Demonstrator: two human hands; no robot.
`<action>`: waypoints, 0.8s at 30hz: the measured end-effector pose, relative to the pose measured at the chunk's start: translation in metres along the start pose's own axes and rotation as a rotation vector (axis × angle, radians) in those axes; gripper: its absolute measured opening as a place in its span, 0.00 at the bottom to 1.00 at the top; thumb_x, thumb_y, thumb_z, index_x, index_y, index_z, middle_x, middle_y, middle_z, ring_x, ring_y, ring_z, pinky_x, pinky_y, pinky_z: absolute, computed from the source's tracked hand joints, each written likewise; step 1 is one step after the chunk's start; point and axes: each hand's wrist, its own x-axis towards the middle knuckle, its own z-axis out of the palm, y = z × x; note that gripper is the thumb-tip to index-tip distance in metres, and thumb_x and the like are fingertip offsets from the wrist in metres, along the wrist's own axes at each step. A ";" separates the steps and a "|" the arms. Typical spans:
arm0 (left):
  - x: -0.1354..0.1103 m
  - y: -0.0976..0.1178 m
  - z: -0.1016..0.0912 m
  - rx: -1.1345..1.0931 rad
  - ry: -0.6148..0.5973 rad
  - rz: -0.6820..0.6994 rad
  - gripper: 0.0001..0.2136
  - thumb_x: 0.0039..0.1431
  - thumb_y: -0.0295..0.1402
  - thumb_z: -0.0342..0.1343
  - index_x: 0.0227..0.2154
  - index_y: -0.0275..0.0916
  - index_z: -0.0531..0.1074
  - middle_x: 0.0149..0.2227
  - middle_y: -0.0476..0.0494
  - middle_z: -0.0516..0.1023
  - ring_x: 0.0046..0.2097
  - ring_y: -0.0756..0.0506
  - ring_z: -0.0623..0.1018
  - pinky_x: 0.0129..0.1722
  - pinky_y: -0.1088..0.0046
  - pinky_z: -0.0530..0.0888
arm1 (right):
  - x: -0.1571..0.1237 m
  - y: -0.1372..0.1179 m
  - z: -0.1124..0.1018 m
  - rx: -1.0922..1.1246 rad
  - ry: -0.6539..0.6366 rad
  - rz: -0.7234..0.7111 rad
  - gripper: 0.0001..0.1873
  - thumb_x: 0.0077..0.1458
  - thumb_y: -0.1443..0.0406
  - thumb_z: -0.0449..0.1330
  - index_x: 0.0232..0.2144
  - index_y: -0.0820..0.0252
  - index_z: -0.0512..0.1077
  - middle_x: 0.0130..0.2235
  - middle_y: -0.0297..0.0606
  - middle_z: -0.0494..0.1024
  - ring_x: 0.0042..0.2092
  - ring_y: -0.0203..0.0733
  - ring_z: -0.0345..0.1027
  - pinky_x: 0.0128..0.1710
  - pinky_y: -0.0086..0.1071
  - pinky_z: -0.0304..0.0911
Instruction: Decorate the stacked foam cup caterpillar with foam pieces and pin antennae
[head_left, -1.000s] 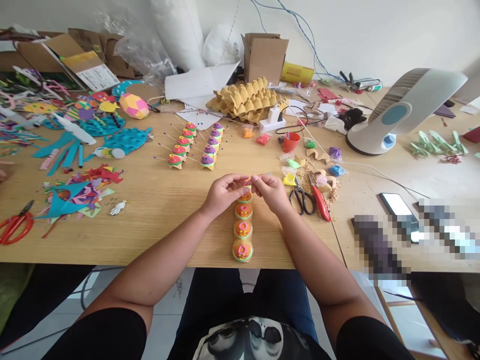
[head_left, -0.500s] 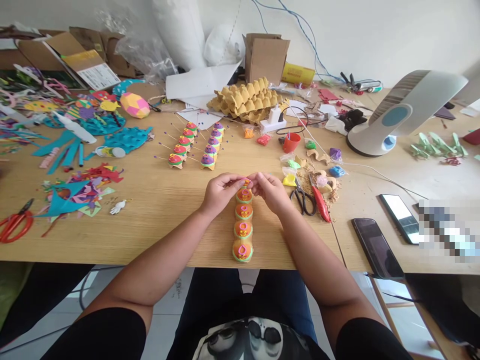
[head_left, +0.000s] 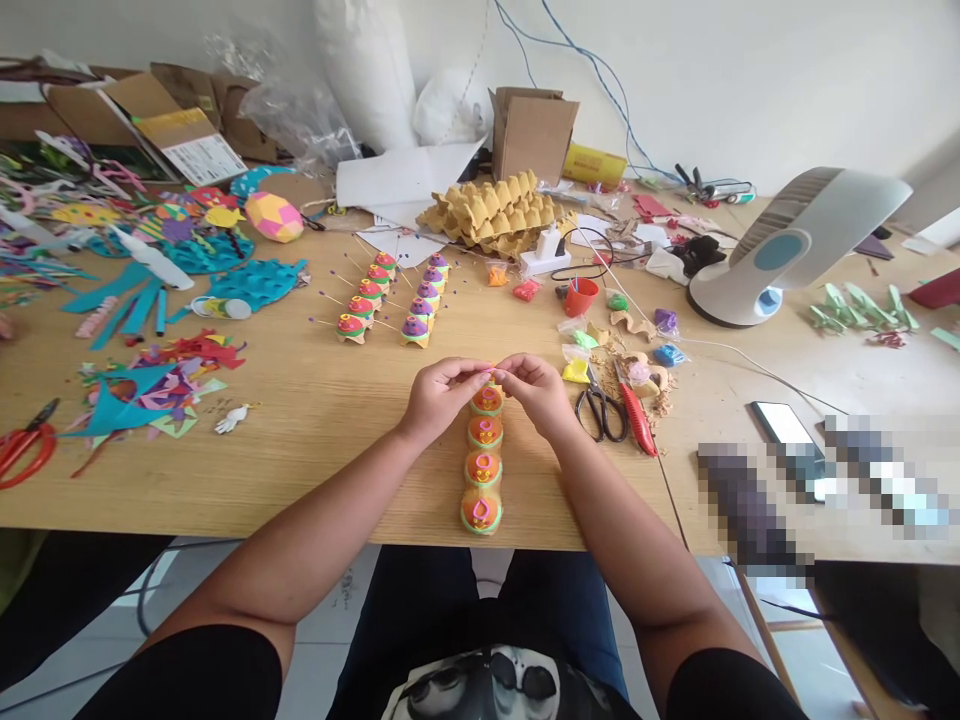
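Pale wooden tabletop (head_left: pixel 330 440). At centre, one orange-topped, green-rimmed egg-carton strip (head_left: pixel 483 467), four domes clear, far end partly hidden. Left hand (head_left: pixel 444 398) and right hand (head_left: pixel 534 395), fingertips narrowed, pinch one thin pink strand (head_left: pixel 492 370) above. Beyond: one red pin-stuck strip (head_left: pixel 363 304), one purple pin-stuck strip (head_left: pixel 422 308).

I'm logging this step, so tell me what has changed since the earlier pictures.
Since half a second ago, the left hand and right hand have drawn together over the far end of the orange row, closing the small gap between them. A thin pink piece shows there; whether both grip it is unclear. The orange row, red row, purple row and black scissors stayed put.
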 end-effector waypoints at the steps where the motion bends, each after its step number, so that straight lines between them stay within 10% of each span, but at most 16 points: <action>1: 0.000 -0.001 0.000 -0.041 -0.002 -0.028 0.14 0.55 0.41 0.66 0.40 0.38 0.81 0.41 0.39 0.84 0.42 0.44 0.82 0.45 0.66 0.80 | -0.001 -0.001 0.000 -0.016 0.000 -0.003 0.22 0.43 0.49 0.72 0.29 0.59 0.74 0.27 0.32 0.74 0.28 0.32 0.63 0.29 0.28 0.60; 24: 0.004 -0.006 0.001 -0.239 0.001 -0.110 0.13 0.51 0.40 0.68 0.37 0.38 0.80 0.40 0.41 0.84 0.43 0.44 0.82 0.47 0.65 0.79 | 0.001 0.008 -0.005 0.115 0.018 0.065 0.18 0.41 0.55 0.74 0.34 0.58 0.80 0.34 0.35 0.81 0.36 0.36 0.71 0.40 0.33 0.68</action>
